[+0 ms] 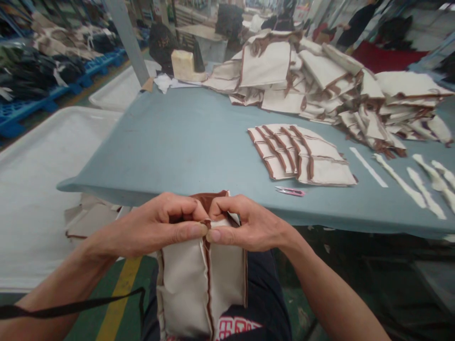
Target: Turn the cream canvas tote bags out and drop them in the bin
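A cream fabric piece with brown binding lies across my lap, its brown centre seam running lengthwise. My left hand pinches its upper end just left of that seam. From the other side, my right hand grips the same end between thumb and bent forefinger. The two thumb tips almost meet at the seam. Behind the fingers shows a brown inner part; what lies under the fingertips is hidden. On the table past my right hand is a pair of pink-handled thread snips.
Overlapping cream panels lie on the blue-covered table. A large heap of similar pieces fills the back right. White strips lie at the right. A white bin stands left. A person stands far back.
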Tool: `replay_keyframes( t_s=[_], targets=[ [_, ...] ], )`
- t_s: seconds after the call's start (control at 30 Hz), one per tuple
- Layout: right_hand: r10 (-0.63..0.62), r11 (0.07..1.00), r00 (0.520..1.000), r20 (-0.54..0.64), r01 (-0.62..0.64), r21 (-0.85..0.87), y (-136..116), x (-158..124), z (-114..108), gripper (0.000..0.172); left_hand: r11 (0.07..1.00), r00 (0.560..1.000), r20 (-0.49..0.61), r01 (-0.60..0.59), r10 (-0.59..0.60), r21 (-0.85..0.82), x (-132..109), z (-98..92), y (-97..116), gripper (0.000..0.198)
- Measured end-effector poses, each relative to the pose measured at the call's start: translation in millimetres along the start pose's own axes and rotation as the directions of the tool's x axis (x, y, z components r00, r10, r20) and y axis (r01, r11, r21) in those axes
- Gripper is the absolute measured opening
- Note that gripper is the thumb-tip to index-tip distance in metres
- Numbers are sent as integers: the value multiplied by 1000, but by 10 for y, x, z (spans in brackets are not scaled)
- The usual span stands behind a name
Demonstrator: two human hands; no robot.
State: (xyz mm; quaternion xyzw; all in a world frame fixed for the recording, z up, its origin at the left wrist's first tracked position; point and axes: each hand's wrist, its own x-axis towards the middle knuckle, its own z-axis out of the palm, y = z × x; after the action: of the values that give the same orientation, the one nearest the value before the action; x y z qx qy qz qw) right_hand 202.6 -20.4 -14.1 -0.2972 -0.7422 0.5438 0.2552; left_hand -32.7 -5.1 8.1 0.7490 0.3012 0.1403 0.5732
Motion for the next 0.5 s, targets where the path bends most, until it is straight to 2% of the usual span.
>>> replay_keyframes(
  t_s=[0.17,0.33,0.4,0.5],
  targets=[
    [-36,999,999,-11,36,23,-68,-47,52,33,992,993,38,-118,116,47,-6,-4,106,20],
    [-84,995,996,-44,86,55,-45,-21,111,29,973,979,-53,-191,199,133,-6,69,104,17],
    [-114,993,991,-71,115,13,-39,-11,117,29,972,971,-109,-199,213,124,1,104,67,16],
    [-143,982,980,-139,123,-142,-69,-30,94,26,979,970,-156,-168,186,118,9,133,36,16]
  ],
)
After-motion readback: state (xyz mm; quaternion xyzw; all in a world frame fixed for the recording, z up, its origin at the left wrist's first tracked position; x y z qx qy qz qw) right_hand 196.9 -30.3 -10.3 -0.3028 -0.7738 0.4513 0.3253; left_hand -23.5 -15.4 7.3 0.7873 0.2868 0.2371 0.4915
